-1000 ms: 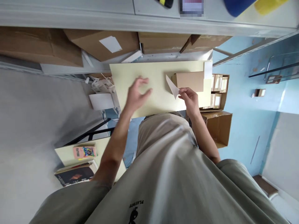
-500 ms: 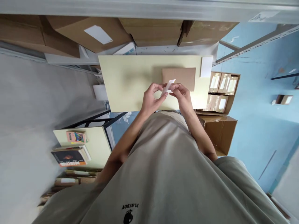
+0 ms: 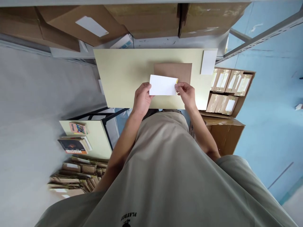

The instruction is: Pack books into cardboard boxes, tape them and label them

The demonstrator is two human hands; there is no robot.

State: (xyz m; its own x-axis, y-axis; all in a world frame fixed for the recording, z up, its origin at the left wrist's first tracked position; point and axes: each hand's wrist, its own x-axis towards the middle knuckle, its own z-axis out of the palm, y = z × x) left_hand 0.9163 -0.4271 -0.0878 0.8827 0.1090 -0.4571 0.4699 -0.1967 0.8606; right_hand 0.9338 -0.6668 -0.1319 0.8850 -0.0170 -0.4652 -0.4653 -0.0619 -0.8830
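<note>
A white paper label (image 3: 163, 85) with a yellow bit at its right edge is stretched flat between my two hands. My left hand (image 3: 142, 97) pinches its left edge, and the fingertips of my right hand (image 3: 187, 93) grip its right edge. Beneath and behind the label, partly hidden by it, a flat brown cardboard parcel (image 3: 175, 70) lies on the pale yellow tabletop (image 3: 123, 75). At the tabletop's right end rests a white stack of labels or paper (image 3: 208, 62).
Large cardboard boxes (image 3: 146, 22) stand on a shelf behind the table. To the right are a carton of packed parcels (image 3: 233, 90) and an open box (image 3: 224, 134). Books (image 3: 74, 145) lie on a side table at left, near many flat brown packages (image 3: 78, 176).
The label was angled and narrow between my fingers; now it is spread flat, facing up. My hands have moved apart. The view has shifted slightly.
</note>
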